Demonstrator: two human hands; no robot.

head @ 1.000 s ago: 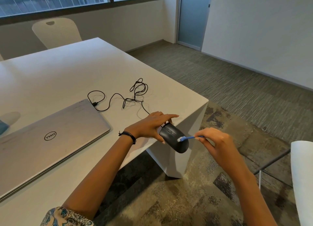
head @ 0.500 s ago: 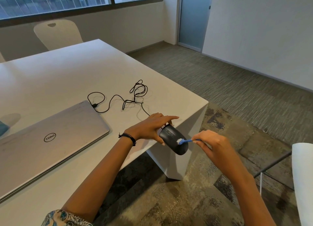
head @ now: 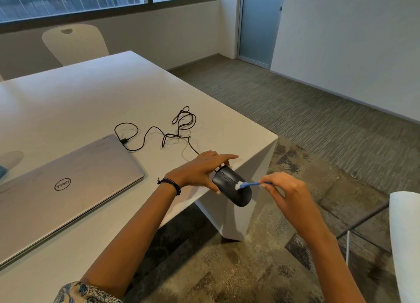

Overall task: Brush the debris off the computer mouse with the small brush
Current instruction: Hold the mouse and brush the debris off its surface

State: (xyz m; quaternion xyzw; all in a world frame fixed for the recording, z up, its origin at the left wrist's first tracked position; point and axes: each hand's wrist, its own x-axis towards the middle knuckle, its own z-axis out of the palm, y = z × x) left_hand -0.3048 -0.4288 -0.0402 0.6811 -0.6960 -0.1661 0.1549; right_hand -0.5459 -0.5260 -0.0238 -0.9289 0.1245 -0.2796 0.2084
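A black wired computer mouse (head: 229, 187) is held in the air just past the near right corner of the white table (head: 91, 102), its top facing up and towards me. My left hand (head: 202, 169) grips its far end from the left side. My right hand (head: 286, 190) pinches the handle of a small blue brush (head: 248, 184). The brush's white bristles rest on the middle of the mouse's back. The mouse's black cable (head: 172, 132) trails back across the table in loose loops.
A closed silver laptop (head: 63, 189) lies on the table to the left, with the cable's plug beside its far corner. A white chair (head: 75, 43) stands behind the table. Another white chair (head: 406, 241) sits at the right edge. Carpet lies below the hands.
The brush head has slid from the mouse's near right edge up onto the middle of its back. The left hand keeps holding the mouse in about the same place.
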